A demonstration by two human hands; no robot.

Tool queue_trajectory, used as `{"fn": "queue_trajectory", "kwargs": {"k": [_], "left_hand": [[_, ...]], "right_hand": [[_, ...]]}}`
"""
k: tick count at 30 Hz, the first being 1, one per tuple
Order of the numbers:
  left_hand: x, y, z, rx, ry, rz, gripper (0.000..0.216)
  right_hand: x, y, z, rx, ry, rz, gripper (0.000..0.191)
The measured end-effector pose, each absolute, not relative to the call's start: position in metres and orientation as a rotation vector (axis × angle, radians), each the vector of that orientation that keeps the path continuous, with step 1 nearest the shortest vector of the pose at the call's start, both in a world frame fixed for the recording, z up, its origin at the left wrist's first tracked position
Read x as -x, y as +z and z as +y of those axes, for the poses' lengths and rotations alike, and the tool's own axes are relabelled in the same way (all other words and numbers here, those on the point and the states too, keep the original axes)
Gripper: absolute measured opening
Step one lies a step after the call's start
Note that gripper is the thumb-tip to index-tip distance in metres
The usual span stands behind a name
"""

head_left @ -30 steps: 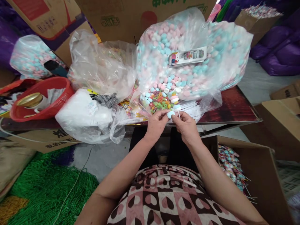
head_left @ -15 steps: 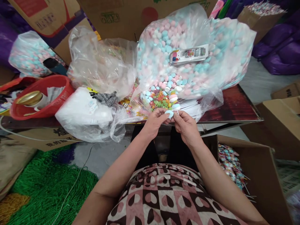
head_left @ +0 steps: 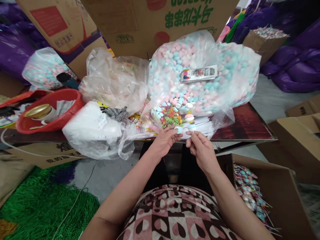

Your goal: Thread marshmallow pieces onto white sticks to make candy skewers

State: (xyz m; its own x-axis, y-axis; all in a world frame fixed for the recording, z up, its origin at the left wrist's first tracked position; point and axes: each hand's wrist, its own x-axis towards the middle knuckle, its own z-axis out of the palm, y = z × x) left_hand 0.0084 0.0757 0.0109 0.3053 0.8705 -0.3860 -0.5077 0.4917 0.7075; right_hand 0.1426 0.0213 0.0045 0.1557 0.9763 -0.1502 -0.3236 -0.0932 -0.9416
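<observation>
Between the thumb and fingertips of my left hand [head_left: 165, 142] is a pale blue marshmallow [head_left: 178, 129]. My right hand [head_left: 200, 148] pinches the lower end of a candy skewer [head_left: 189, 118], which points up and away from me. Threaded on it are a pink-and-white marshmallow, a blue-and-white one and small gummy pieces. A narrow gap separates the loose marshmallow from the skewer. Just beyond my hands lie a pile of colourful gummy rings [head_left: 173, 116] and a fan of white sticks [head_left: 203, 125].
A large clear bag of marshmallows [head_left: 225, 76] lies open behind, with a stack of printed wrappers [head_left: 198, 74] on top. To the left stand a white plastic bag [head_left: 92, 126] and a red basket [head_left: 77, 105]. An open carton [head_left: 282, 196] of wrapped skewers sits at lower right.
My hands have drawn slightly apart, so the blue marshmallow in my left hand is now farther from the skewer. The view has tilted up, showing more of the carton behind.
</observation>
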Motion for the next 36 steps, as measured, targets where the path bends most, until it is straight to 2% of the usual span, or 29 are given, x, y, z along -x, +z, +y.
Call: {"fn": "queue_trajectory", "kwargs": {"k": [9,20,36], "left_hand": [[-0.013,0.010,0.084,-0.455,1.092,0.826,0.023],[-0.011,0.006,0.080,-0.470,1.135,0.737,0.033],[-0.012,0.003,0.078,-0.628,1.158,0.796,0.037]], "right_hand": [[-0.149,-0.003,-0.028,1.359,1.427,-0.963,0.040],[-0.149,-0.003,-0.029,1.398,1.352,-1.030,0.037],[-0.153,-0.002,-0.028,1.462,1.342,-1.076,0.038]]}}
